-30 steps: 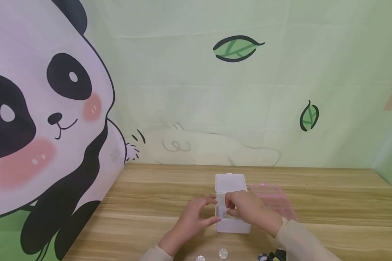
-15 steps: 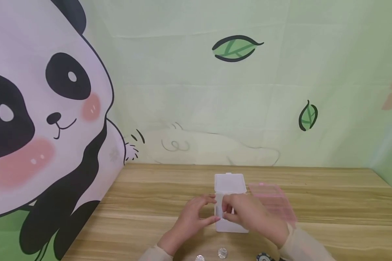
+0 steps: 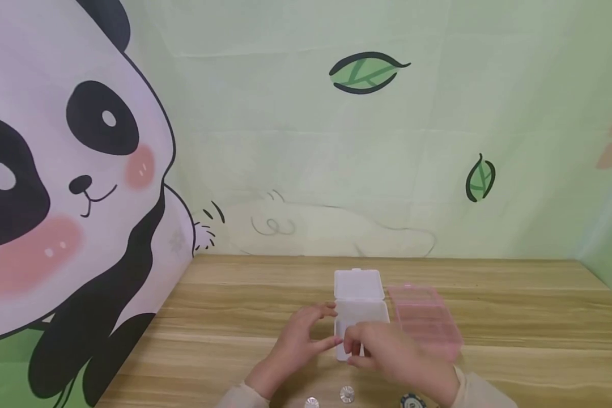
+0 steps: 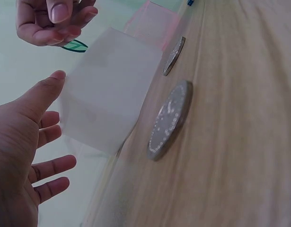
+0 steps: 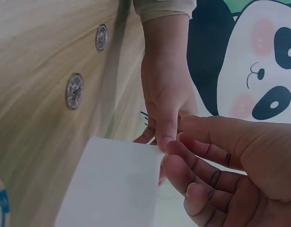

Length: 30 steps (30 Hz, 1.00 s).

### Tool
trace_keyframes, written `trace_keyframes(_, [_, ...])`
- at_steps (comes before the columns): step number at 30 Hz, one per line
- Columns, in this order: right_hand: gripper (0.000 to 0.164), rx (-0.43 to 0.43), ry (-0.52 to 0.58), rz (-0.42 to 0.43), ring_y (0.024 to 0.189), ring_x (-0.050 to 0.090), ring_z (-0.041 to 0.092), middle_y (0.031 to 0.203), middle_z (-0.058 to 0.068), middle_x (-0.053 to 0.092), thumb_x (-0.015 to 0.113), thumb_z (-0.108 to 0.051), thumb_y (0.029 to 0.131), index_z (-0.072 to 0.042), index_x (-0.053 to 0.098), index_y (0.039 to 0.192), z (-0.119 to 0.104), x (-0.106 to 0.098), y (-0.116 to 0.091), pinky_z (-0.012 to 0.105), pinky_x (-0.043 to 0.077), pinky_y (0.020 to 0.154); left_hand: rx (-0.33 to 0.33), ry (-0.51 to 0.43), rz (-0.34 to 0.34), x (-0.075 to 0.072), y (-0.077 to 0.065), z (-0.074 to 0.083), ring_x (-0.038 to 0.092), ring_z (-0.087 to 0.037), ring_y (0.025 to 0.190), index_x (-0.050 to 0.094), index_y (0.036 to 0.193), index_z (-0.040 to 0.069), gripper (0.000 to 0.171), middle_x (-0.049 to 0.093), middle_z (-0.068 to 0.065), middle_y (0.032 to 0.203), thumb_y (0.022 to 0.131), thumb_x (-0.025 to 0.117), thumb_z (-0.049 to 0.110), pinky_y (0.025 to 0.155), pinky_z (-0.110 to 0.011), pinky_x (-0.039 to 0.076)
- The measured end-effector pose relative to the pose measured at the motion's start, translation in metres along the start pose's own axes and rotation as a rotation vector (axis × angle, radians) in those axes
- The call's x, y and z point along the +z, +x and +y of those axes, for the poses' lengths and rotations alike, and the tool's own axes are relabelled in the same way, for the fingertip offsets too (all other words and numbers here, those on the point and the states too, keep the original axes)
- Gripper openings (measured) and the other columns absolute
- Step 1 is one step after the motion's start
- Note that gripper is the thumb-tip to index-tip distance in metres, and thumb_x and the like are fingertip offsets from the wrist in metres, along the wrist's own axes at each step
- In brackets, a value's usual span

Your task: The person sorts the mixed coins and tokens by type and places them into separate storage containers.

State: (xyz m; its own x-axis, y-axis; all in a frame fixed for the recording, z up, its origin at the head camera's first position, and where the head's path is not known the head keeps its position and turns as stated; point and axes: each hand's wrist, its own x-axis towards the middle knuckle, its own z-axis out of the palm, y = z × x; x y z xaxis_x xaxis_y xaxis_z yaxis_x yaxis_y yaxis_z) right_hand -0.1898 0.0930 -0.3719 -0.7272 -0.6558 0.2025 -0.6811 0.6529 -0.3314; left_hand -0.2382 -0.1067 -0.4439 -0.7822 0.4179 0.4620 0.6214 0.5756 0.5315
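We see the right hand [image 3: 387, 348] shifted from mid-box to the near end of the white box [image 4: 112, 85], which sits on the table [image 3: 234, 317]; fingers loosely curled, nothing visibly held. Left hand [image 3: 298, 340] spreads wide, thumb at the box's left rim. Box floor partly hidden; chip [image 3: 412, 402] nearer than the box, cut off.

The bare, cream-sleeved left hand [image 3: 298, 339] is holding its thumb apart from its fingers; the bare, cream-sleeved right hand [image 3: 385, 350] is hovering just right of the left hand, fingers lying loosely curled.
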Motion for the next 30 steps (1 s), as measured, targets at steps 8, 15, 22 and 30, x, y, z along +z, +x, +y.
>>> trace_keyframes(8, [0.012,-0.004,0.015,-0.058,0.063,0.050,-0.005,0.072,-0.015,0.061,0.074,-0.017,0.081,-0.017,0.062,0.081,-0.003,0.013,-0.006,0.013,0.041,0.056,-0.001,-0.011,0.008,0.000,0.000,-0.001,0.060,-0.022,0.115,0.064,0.114,0.014,0.039,0.062,-0.001,0.131,0.080,0.077,0.028,0.099,-0.043,0.047])
trace_keyframes(15, [0.009,-0.016,0.046,-0.090,0.063,0.048,-0.006,0.071,-0.016,0.060,0.073,-0.015,0.080,-0.018,0.065,0.077,-0.002,0.029,-0.010,0.012,0.042,0.059,0.016,-0.028,0.018,0.000,0.000,-0.001,0.058,-0.022,0.119,0.064,0.113,0.013,0.039,0.063,-0.001,0.130,0.079,0.078,0.026,0.100,-0.044,0.045])
trace_keyframes(22, [0.009,0.032,0.064,-0.154,0.062,0.045,-0.008,0.070,-0.018,0.057,0.073,-0.023,0.082,-0.019,0.066,0.079,-0.001,0.037,-0.013,0.013,0.041,0.058,0.016,-0.036,0.017,0.001,0.000,0.000,0.058,-0.022,0.119,0.064,0.112,0.014,0.039,0.063,-0.001,0.130,0.078,0.078,0.026,0.100,-0.043,0.046])
trace_keyframes(30, [0.009,0.071,0.007,-0.166,0.063,0.046,-0.005,0.073,-0.014,0.056,0.073,-0.023,0.080,-0.018,0.065,0.079,-0.001,0.044,-0.014,0.015,0.040,0.056,0.015,-0.043,0.010,-0.001,0.000,0.001,0.058,-0.022,0.120,0.064,0.113,0.013,0.039,0.063,-0.002,0.130,0.079,0.078,0.026,0.100,-0.044,0.046])
